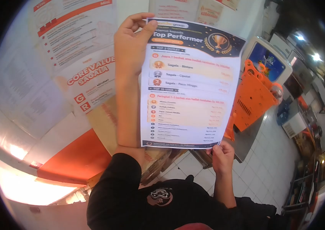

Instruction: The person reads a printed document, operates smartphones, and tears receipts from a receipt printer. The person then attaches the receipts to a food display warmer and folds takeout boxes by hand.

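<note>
A printed "Top Performer" sheet (pixel 189 90) with a dark header and a gold trophy is held up flat, facing the camera. My left hand (pixel 137 28) pinches its top left corner, the thumb on the front and the fingers partly behind. Along the sheet's left edge runs my left forearm. At the bottom right corner, my right hand (pixel 220 154) grips the paper between thumb and fingers. Both hands are closed on the same sheet, which hides part of the wall and whatever lies behind it.
Posters, including a "Core Value Sagala" one (pixel 91 71), cover the wall at left. An orange slotted holder (pixel 252 96) stands right of the sheet, near a blue-faced panel (pixel 268 61). Shelves (pixel 304 184) stand at far right beyond the tiled floor (pixel 262 165).
</note>
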`<state>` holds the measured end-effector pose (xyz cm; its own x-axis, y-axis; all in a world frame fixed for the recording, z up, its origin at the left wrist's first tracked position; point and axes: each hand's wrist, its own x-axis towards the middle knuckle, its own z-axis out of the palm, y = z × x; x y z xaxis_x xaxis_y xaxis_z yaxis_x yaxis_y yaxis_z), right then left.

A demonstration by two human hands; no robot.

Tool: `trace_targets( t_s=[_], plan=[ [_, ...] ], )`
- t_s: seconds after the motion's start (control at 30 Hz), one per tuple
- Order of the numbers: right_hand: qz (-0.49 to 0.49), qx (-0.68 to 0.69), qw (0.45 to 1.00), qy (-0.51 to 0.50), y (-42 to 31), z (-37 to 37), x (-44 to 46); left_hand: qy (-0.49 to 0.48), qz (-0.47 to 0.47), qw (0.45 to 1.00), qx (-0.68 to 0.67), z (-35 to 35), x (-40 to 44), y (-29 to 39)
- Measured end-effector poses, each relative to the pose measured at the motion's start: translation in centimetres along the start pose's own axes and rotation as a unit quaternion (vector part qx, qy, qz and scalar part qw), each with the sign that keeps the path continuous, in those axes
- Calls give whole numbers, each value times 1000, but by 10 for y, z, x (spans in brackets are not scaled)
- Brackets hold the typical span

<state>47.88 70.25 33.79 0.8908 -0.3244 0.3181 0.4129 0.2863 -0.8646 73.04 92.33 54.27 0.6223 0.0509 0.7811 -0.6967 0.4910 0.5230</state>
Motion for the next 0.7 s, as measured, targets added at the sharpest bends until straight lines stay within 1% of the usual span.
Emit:
trace_targets(
  t_s=[0.13, 0.27, 0.4, 0.7],
  plan=[
    [26, -5, 1000, 15, 2, -3, 0, 13, -10, 1000, 14, -1, 3, -2],
    [29, -13, 999, 8, 3, -11, -2, 20, -17, 999, 26, 7, -3, 0],
    [33, 12, 999, 7, 4, -14, -3, 31, -37, 999, 26, 15, -7, 3],
    [23, 7, 1000, 4, 6, -12, -2, 28, -36, 999, 30, 16, -6, 2]
  ],
)
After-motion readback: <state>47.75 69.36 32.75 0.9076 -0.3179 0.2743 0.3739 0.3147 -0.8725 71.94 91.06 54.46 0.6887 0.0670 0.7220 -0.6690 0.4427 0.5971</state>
